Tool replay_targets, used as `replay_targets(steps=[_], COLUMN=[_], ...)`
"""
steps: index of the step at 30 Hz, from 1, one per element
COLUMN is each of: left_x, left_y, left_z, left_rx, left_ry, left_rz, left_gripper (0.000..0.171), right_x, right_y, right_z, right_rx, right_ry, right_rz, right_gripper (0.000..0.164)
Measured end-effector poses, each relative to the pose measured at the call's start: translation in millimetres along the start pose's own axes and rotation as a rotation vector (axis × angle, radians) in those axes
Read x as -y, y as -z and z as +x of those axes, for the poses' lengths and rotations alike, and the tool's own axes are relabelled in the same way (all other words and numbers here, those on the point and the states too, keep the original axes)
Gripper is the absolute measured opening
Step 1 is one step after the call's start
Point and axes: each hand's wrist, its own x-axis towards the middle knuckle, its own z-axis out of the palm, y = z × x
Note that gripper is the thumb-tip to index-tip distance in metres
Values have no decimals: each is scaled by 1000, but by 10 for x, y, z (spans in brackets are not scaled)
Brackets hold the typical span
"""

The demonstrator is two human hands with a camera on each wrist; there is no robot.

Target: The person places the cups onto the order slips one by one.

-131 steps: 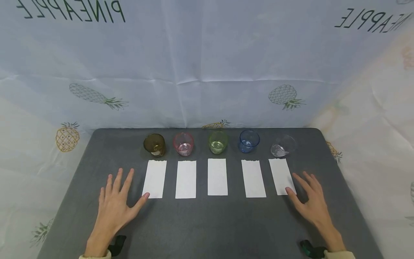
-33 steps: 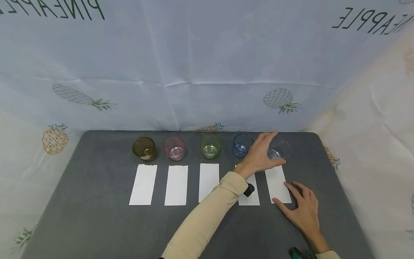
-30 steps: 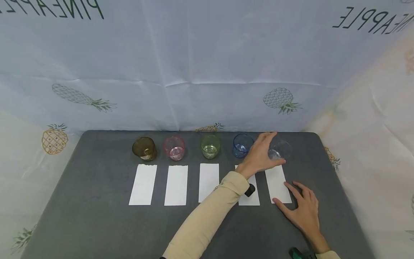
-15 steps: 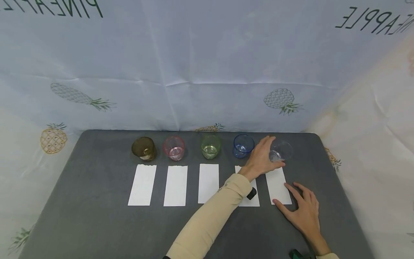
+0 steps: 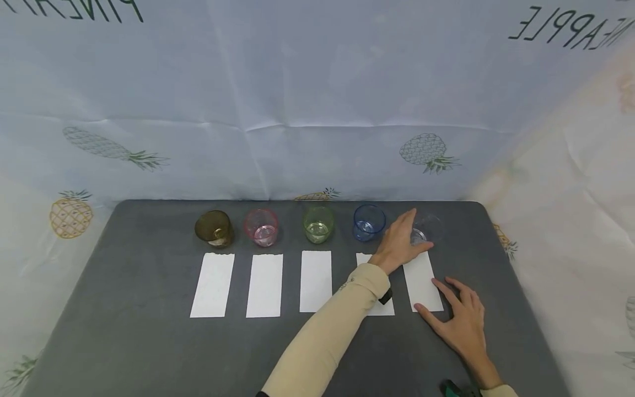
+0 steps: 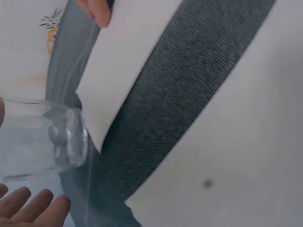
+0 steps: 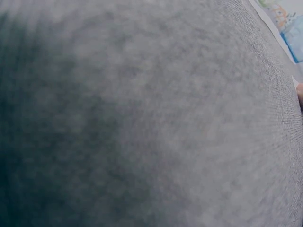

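Observation:
A clear glass (image 5: pixel 419 236) stands at the right end of a row of glasses. My left hand (image 5: pixel 397 242) reaches across to it, with the fingers on its left side and the thumb stretched in front. In the left wrist view, a gap shows between the lower fingers (image 6: pixel 40 208) and the glass wall; only a bit of thumb shows at the left edge. Just in front of the glass lies the rightmost white paper strip (image 5: pixel 423 284). My right hand (image 5: pixel 463 322) rests with thumb and index fingertip at that strip's right and lower edges, fingers spread and loosely bent.
To the left along the row stand blue (image 5: pixel 368 223), green (image 5: pixel 318 224), pink (image 5: pixel 262 227) and brown (image 5: pixel 214 228) glasses. Each has a white paper strip (image 5: pixel 265 286) in front; my left sleeve (image 5: pixel 322 336) covers part of one. A pineapple-print curtain (image 5: pixel 317 82) hangs behind the grey table (image 5: pixel 129 298).
My left hand has crossed from the table's left side to the clear glass, then sunk slightly beside it. My right hand has shifted a little left onto the paper strip's edge.

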Motion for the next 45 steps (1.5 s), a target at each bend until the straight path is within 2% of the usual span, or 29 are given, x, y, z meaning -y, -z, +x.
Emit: replay_targets(steps=[5,13,19,26,31,45], left_x=[71,106,105,123,50,-178], left_y=[-13,-55,-74,-97,-75,28], left_z=[16,26,11,-14,-44,-226], left_rx=[11,38,11,-18,-42,-31], left_ry=[36,-48,-42,-60,-93,-182], left_rz=[-61,-36,-8,-21,-28,-54], left_gripper=[91,82,80,80,81,81], right_x=[7,1,2,1,0,-4], right_y=[-16,-10,-14,-18,-1,1], right_z=[4,2,3,9,4,-1], right_rx=[-1,0,-1,-4,-5,4], right_ry=[1,-2,-4,4,-1,-11], right_rz=[0,-15,-14,-12,-12,-13], right_gripper=[72,72,72,73,73,72])
